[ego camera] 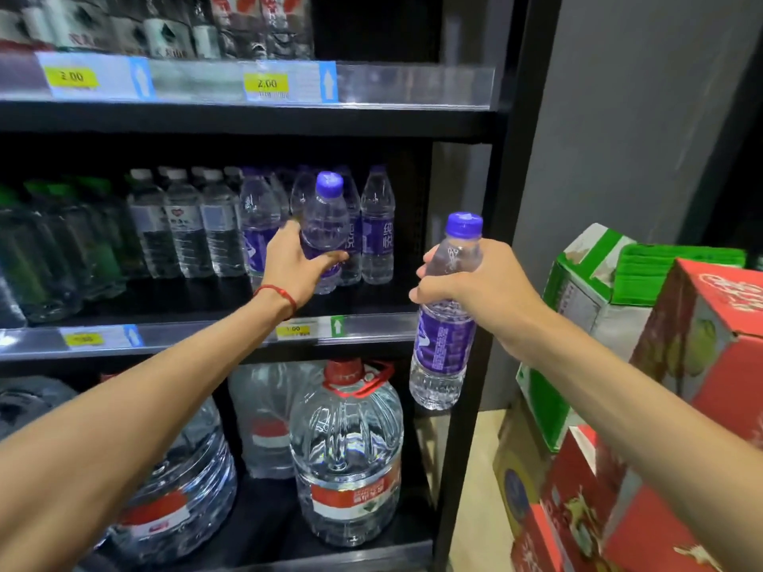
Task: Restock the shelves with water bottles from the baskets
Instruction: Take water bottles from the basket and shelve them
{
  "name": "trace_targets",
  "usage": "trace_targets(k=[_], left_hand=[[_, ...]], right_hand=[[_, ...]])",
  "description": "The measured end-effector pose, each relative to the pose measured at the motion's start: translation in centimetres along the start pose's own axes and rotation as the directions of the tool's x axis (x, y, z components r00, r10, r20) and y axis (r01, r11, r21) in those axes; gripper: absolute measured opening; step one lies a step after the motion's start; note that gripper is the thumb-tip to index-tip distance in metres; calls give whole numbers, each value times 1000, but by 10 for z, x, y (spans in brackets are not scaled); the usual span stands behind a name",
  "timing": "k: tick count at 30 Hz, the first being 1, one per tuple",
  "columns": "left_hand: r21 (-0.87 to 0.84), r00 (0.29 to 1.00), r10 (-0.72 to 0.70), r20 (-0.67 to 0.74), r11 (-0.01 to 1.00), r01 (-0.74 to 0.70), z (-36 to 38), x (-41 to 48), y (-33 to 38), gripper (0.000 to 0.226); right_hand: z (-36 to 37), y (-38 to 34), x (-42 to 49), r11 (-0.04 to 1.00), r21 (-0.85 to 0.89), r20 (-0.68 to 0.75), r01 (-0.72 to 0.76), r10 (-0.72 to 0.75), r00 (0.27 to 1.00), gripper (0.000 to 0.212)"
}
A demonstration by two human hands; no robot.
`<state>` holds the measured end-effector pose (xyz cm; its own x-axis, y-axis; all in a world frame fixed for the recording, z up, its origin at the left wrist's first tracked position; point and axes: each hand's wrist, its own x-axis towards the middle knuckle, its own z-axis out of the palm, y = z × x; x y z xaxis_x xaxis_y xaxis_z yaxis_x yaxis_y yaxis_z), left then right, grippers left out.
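1. The left hand (295, 268) curls round a purple-capped bottle (326, 229) at frame centre, over the middle shelf (371, 324), just beside the standing purple row (376, 231).
2. The right hand (475, 282) grips a second bottle (444, 324) right of centre, in front of the shelf edge.
3. Risk: a crowding push may topple the neighbouring bottles.

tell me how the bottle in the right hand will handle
The purple-capped bottle looks full, so probably heavy for its size. Tall and narrow, it may tip if nudged. Its thin clear plastic under the right hand likely dents slightly.
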<state>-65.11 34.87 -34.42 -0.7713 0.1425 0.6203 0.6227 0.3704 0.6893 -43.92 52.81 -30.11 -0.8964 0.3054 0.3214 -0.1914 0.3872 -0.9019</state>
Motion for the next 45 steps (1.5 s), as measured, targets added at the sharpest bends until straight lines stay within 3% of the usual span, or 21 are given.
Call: trace_targets(k=[4,7,19,27,37,45], left_hand=[[45,993,-121,3,992,121,15,15,-16,50],[-76,985,-171,24,982,172,20,28,-24,60],[130,972,-229,-57,963,235,33,43,-21,71],[77,929,-351,-115,929,361,27,48,-21,76],[72,934,-323,-152,939,336,34,37,-33,67],[107,902,-365,-231,912,396,25,28,-42,45]], right_hand=[[3,1,5,1000,0,9,14,-14,1000,27],[6,5,8,1000,-3,23,14,-14,1000,28],[11,22,15,999,30,20,-17,16,1000,26],[18,34,17,996,71,47,-45,42,998,28],[26,42,23,996,70,83,-49,43,996,29],[34,52,26,993,96,112,-74,64,992,28]])
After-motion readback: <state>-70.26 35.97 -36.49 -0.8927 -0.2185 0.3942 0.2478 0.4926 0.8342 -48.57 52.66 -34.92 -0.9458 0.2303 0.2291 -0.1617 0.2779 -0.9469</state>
